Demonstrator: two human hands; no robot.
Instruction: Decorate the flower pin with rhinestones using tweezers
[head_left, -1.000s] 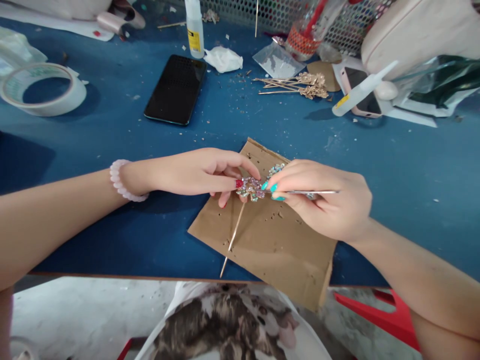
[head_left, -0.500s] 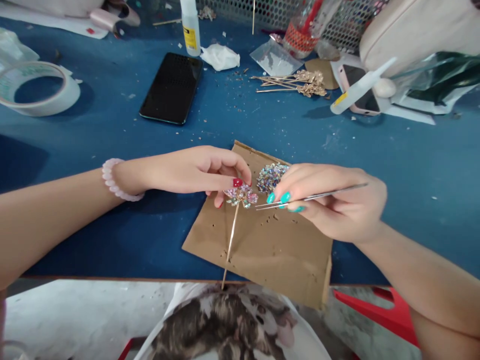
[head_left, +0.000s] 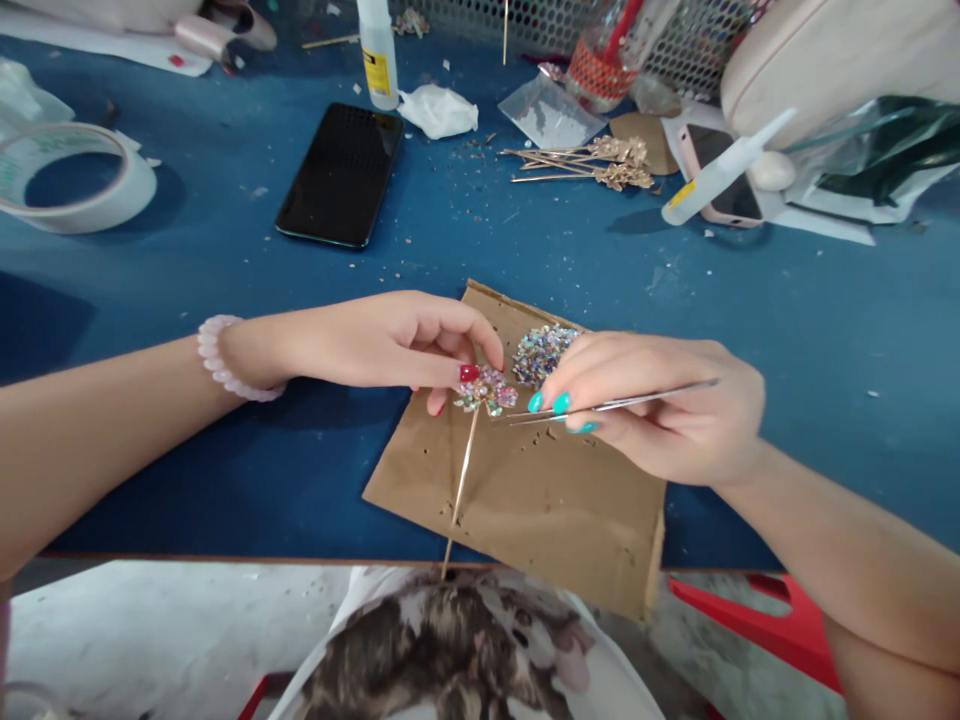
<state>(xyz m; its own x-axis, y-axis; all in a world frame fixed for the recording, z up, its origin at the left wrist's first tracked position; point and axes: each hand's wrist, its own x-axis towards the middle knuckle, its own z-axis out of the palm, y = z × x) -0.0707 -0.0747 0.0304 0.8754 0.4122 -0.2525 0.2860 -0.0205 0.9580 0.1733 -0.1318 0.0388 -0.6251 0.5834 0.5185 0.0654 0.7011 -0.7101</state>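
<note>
My left hand (head_left: pixel 405 340) holds a hairpin (head_left: pixel 463 470) by its flower-like head of pink and clear rhinestones, between thumb and fingers. Its long gold stem points down toward me, past the table's front edge. In my right hand (head_left: pixel 660 400) is a pair of metal tweezers (head_left: pixel 622 403), gripped like a pen, tips close to the right side of the rhinestone head. Whether the tips hold a stone is too small to tell. A heap of loose shiny rhinestones (head_left: pixel 541 352) lies on the cardboard (head_left: pixel 510 500) beneath, partly hidden by my right fingers.
A black phone (head_left: pixel 341 175), a glue bottle (head_left: pixel 379 60) and crumpled white tissue (head_left: pixel 440 111) are farther back. Several gold hairpins (head_left: pixel 585 163) lie near another glue bottle (head_left: pixel 724 170) resting on a pink phone (head_left: pixel 712 160). A tape roll (head_left: pixel 135 185) is at left.
My right hand has shifted slightly left, and the tweezers' tips are closer to the rhinestone head. My left thumb has moved slightly on the head.
</note>
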